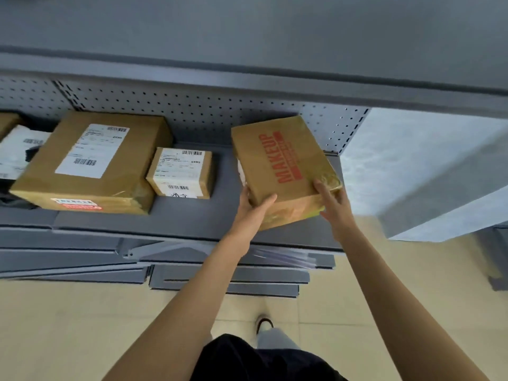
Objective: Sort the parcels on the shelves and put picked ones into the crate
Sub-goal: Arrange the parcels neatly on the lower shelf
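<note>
Right of centre, a brown cardboard parcel (283, 166) printed with the red word MAKEUP sits at the right end of a grey metal shelf (181, 215), turned at an angle so its near corner points toward the viewer. Clear tape glints along its near edge. Its far end looks raised, though whether the near end touches the shelf cannot be told. Both of the person's bare hands are on it. The left hand (254, 209) grips the near left corner, thumb lying across the top face and fingers wrapped out of sight round the left side. The right hand (334, 207) holds the near right corner, one finger stretched flat on the top face and the others curled against the end.

To the left on the same shelf, apart from the held parcel, stands a small box (180, 173) with white barcode labels. Touching its left side is a large box (90, 163) with a white shipping label on top and a red and white sticker on its front. At the far left edge lies a white mailer bag (16, 152), partly hidden.

Behind the parcels runs a perforated grey back panel (192, 111), and an upper shelf (247, 37) overhangs them. Below, stacked grey shelf boards (220, 276) lie on a cream tiled floor (68, 325). At the bottom, the person's dark top and one shoe (264, 323) show.
</note>
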Demonstrator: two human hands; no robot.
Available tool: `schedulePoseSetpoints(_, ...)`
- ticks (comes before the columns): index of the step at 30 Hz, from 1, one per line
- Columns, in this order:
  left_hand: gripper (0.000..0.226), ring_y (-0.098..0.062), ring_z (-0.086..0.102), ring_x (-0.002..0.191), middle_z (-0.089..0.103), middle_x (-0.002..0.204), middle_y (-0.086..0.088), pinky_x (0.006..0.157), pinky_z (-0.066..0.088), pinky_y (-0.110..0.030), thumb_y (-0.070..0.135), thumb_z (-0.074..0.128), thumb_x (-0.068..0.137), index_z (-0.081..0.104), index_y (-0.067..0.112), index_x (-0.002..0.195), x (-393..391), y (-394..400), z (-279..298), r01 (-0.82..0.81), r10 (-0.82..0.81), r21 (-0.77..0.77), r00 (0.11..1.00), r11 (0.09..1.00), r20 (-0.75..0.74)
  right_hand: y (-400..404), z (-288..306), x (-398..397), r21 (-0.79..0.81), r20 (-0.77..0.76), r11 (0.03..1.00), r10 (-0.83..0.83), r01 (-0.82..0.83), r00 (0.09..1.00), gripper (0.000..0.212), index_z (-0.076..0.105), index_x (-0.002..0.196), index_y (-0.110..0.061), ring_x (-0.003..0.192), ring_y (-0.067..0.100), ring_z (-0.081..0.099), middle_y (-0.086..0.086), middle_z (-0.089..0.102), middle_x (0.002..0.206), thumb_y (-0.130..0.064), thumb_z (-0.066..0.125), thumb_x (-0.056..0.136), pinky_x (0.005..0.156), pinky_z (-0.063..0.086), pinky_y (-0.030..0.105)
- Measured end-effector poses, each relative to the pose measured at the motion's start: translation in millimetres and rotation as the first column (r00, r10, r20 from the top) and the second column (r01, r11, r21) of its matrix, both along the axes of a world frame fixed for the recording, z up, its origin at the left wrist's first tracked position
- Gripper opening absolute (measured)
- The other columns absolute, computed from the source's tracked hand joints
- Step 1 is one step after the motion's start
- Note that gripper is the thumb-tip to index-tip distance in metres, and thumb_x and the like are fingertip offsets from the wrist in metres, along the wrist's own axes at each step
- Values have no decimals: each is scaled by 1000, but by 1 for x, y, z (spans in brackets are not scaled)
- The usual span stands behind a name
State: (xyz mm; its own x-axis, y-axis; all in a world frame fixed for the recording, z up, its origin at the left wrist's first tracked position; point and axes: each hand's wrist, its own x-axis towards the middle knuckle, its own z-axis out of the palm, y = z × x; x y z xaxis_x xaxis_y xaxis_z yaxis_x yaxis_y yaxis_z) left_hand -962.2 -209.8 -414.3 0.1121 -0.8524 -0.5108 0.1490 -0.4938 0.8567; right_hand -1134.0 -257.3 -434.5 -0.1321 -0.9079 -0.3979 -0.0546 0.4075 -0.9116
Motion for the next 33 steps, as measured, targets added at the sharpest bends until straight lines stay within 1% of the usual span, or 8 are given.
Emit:
schedulePoseSetpoints(3, 66, 13, 52, 99, 50, 122, 19, 84, 38, -8, 47, 58, 85, 23, 38, 141, -9, 17, 10, 11, -8, -45, 997, 999, 72, 3, -2, -11, 29, 159, 999, -26, 21, 987, 42, 51, 122, -24, 104, 7, 57, -8, 60, 111, -40, 64, 85, 91, 48, 38)
schedulePoseSetpoints(8, 56, -19, 21, 138, 24, 146, 7, 114, 12, -38, 61, 34, 89, 22, 46, 142, -14, 32, 38, 46, 27, -190, 931, 981, 365, 11, -3, -12, 216, 421, 976, -72, -23, 904, 34, 56, 119, -30, 107, 18, 61, -7, 62, 114, -45, 58, 88, 87, 53, 36)
schedulePoseSetpoints(12, 47, -20, 15, 136, 30, 143, 10, 110, 21, -48, 48, 41, 93, 35, 41, 139, -14, 33, 59, 199, 91, -278, 639, 940, 764, 33, -14, 4, 284, 571, 949, -54, -136, 819, 15, 55, 111, -29, 92, 12, 70, 2, 62, 115, -26, 47, 99, 78, 58, 30)
schedulePoseSetpoints(17, 41, -21, 14, 137, 32, 145, 11, 105, 22, -46, 44, 43, 93, 45, 38, 134, -18, 35, 57, 292, 64, -210, 438, 933, 897, 52, -27, 16, 389, 611, 911, -142, -139, 779, 35, 50, 125, -16, 113, 28, 55, 12, 58, 124, -36, 49, 96, 106, 41, 41)
schedulePoseSetpoints(21, 38, -19, 26, 131, 39, 140, 3, 106, 27, -39, 34, 51, 92, 52, 27, 129, -19, 34, 49, 271, 129, -295, 497, 916, 858, 42, -27, 9, 297, 153, 951, 47, -91, 987, 36, 49, 127, -5, 93, 19, 54, 7, 53, 112, -26, 45, 98, 77, 45, 26)
schedulePoseSetpoints(23, 47, -19, 33, 127, 37, 138, -4, 105, 33, -37, 29, 57, 90, 44, 21, 134, -16, 31, 47, 160, 220, -374, 580, 913, 784, 31, -18, 2, 212, -48, 975, 84, -72, 995, 44, 45, 138, -10, 111, 23, 51, 7, 52, 127, -26, 49, 97, 88, 43, 31)
schedulePoseSetpoints(28, 69, -19, 28, 137, 25, 152, 0, 107, 26, -33, 52, 48, 88, 22, 24, 145, 5, 21, 39, -105, 176, -179, 878, 978, 446, 20, 38, -3, -66, -6, 995, 80, -80, 997, 48, 42, 140, -25, 125, 20, 46, 4, 46, 142, -34, 53, 94, 101, 37, 32)
schedulePoseSetpoints(33, 66, -17, 41, 130, 48, 139, 4, 111, 28, -41, 66, 17, 88, 44, 28, 135, 10, 27, 28, -36, 64, -87, 936, 996, 345, 24, 77, 31, -195, -224, 943, 226, -271, 948, 55, 41, 139, -31, 130, 23, 42, 1, 39, 144, -44, 57, 88, 109, 35, 41)
